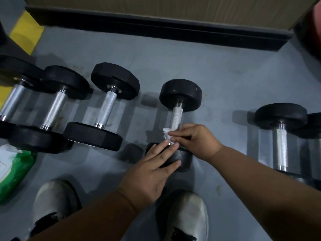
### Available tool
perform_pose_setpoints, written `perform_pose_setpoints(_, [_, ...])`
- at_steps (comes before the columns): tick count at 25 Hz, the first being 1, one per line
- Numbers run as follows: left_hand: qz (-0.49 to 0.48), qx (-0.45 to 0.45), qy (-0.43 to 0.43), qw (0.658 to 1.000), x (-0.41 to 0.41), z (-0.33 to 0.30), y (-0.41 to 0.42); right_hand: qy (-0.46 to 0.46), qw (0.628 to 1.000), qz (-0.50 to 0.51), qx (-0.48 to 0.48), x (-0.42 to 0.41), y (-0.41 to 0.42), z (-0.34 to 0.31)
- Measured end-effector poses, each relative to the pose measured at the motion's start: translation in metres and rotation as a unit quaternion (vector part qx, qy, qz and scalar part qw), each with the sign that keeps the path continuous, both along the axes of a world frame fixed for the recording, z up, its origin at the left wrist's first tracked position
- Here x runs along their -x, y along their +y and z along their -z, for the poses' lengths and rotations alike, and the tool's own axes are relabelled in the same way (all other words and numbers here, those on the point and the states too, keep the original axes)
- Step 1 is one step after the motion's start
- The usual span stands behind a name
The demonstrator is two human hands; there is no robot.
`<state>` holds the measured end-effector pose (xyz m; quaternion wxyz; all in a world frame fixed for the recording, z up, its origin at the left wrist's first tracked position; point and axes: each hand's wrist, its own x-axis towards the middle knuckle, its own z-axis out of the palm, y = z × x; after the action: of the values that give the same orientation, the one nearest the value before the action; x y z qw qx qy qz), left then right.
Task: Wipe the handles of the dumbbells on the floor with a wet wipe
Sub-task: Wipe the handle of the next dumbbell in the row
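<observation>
Wet wipe (pixel 167 134) pinched on handle (pixel 176 117) by right hand (pixel 194 141) | left hand (pixel 156 164) flat on weight (pixel 184 159)

The floor (pixel 217 70) was grey, with brownish stains in places. A yellow strip (pixel 24 32) ran along it at the far left. Against the far side stood a tan wall panel (pixel 156 6) with a black skirting (pixel 156 30) at its foot. A green and white pack (pixel 12 169) lay on the floor at the left edge. Two white shoes with black laces stood near the lower edge: one (pixel 53 204) on the left, the other (pixel 189 218) to its right. A reddish, blurred shape (pixel 312 28) filled the upper right corner.
</observation>
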<state>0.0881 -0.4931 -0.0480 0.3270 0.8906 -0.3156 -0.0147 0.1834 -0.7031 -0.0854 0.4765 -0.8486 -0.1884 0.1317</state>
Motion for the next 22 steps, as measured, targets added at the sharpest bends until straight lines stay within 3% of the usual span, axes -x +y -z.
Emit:
perform_pose_setpoints(2, [-0.003,0.000,0.001,1.000,0.000,0.000,-0.002,-0.030,0.997,-0.061,0.039,-0.013,-0.001,-0.006])
perform_pose_setpoints(4, [-0.007,0.003,0.001,1.000,0.001,0.001,-0.002,-0.043,0.995,-0.055,0.068,-0.030,-0.002,-0.008])
perform_pose_setpoints(10, [-0.002,-0.002,-0.004,1.000,0.000,0.002,-0.001,0.025,0.991,0.125,0.033,-0.049,-0.003,-0.006])
perform_pose_setpoints(13, [0.004,-0.002,-0.006,1.000,-0.001,0.001,0.002,0.000,0.997,0.072,0.038,-0.027,0.002,-0.006])
perform_pose_setpoints(18, [0.007,0.007,0.009,1.000,-0.003,0.000,0.004,0.082,0.993,-0.083,0.020,-0.010,-0.001,-0.013])
perform_pose_setpoints(20, [0.006,0.011,0.007,1.000,-0.003,0.000,0.003,0.053,0.993,-0.088,0.052,-0.021,0.000,-0.015])
perform_pose_setpoints(22, [0.005,0.012,0.001,1.000,-0.002,0.002,0.002,0.051,0.996,-0.031,0.062,-0.033,0.001,-0.018])
